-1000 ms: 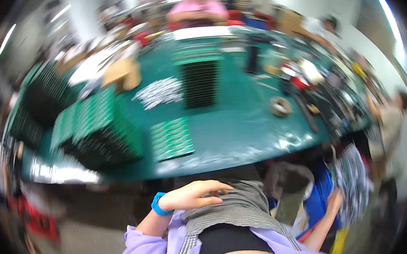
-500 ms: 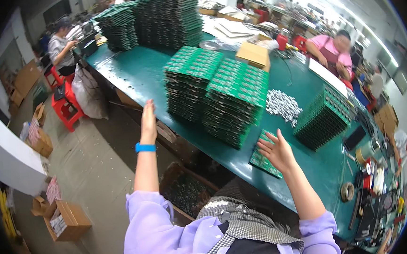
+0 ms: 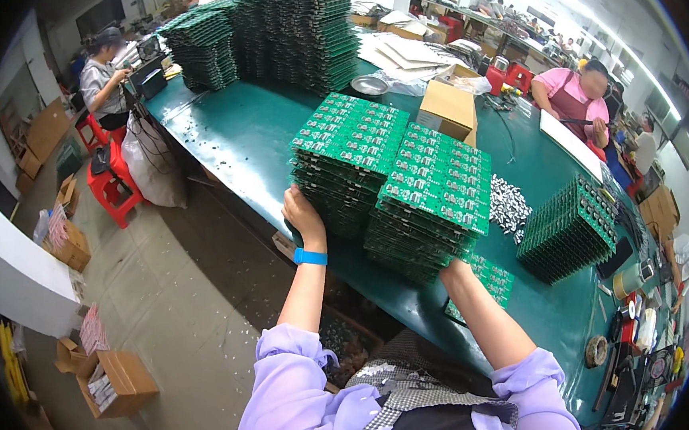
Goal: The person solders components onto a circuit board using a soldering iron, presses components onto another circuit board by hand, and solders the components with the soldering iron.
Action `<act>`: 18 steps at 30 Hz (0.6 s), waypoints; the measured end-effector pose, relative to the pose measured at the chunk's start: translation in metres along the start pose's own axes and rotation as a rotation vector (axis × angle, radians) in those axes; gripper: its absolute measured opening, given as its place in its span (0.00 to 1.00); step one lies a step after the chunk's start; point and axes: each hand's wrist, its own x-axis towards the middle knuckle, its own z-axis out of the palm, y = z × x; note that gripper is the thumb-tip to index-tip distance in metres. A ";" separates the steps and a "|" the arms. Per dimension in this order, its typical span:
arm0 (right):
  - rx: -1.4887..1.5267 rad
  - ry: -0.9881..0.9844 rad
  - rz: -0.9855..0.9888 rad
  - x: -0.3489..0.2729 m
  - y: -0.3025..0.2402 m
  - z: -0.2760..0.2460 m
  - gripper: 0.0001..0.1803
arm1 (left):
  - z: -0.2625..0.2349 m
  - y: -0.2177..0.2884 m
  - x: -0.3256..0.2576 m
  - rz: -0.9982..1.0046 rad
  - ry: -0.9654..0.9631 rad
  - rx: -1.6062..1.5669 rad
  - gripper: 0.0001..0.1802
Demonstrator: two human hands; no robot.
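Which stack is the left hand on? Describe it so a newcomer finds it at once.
On the long green table, two low stacks of green circuit boards sit side by side at the near edge. The left hand, blue band at the wrist, presses the near corner of the left-hand stack. Its twin, the right-hand stack, is met by the right hand.

Brown cardboard box (image 3: 447,109) on table; another (image 3: 118,383) on floor.

A long green-covered worktop (image 3: 243,134) runs diagonally through a bright workshop. To its left lies a grey concrete floor (image 3: 175,307), with red plastic stools (image 3: 107,184) and open brown cardboard boxes (image 3: 116,379) on it. Strip lights (image 3: 586,14) glow beyond the worktop's far right side.
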 end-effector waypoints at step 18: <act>0.031 -0.026 -0.004 0.011 0.032 0.038 0.19 | 0.008 0.004 -0.004 -0.072 -0.008 -0.005 0.24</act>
